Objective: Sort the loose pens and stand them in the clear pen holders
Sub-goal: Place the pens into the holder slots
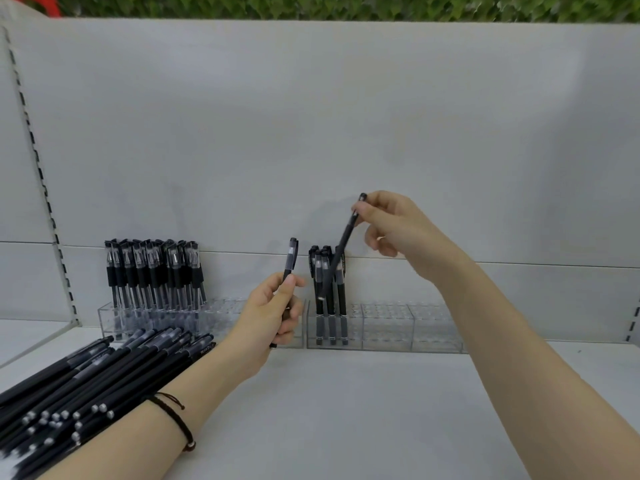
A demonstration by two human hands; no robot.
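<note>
**Pens at the right holder (388, 327)**

Far left of it, loose pens (86, 382) in a heap. Nearer left, left holder (221, 317), partly filled. Just left, left hand (273, 313) gripping a clear-barrelled pen (292, 258) upright. Over its left end, right hand (391, 223) pinching a black pen (341, 247), tilted, tip among standing pens (341, 299), possibly not yet in a hole.

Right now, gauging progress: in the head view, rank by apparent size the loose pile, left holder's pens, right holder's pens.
1. Loose pile, though it lies nearest the camera, which inflates it.
2. Left holder's pens.
3. Right holder's pens, clearly the smallest group.
</note>
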